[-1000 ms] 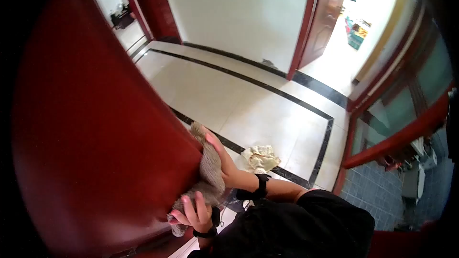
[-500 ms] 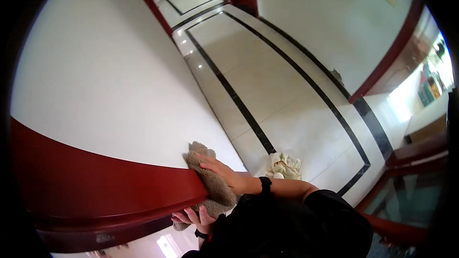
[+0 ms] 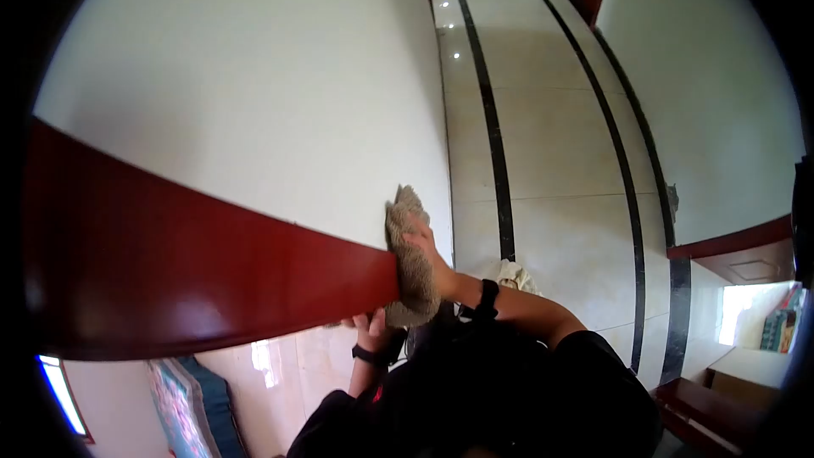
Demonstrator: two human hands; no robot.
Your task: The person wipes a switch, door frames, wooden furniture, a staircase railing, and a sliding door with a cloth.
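A brown fleecy cloth (image 3: 414,284) is folded around the end of the dark red door frame (image 3: 220,263), where the frame meets the white wall. My right hand (image 3: 436,263) presses the cloth from the wall side, its fingers curled over it. Below the frame's lower edge, my left hand (image 3: 370,327) grips the cloth from the other side; its fingers are partly hidden behind the frame and cloth. Dark bands circle both wrists.
A white wall (image 3: 254,93) runs up beside the tiled hallway floor (image 3: 560,153) with black border strips. A crumpled cream-coloured thing (image 3: 514,275) lies on the floor near my right forearm. Through the doorway at lower left stands a bed-like piece (image 3: 191,407).
The view has turned and shifted, so the hallway stands more upright and the room beyond the frame shows more. Both hands stay with the cloth at the frame.
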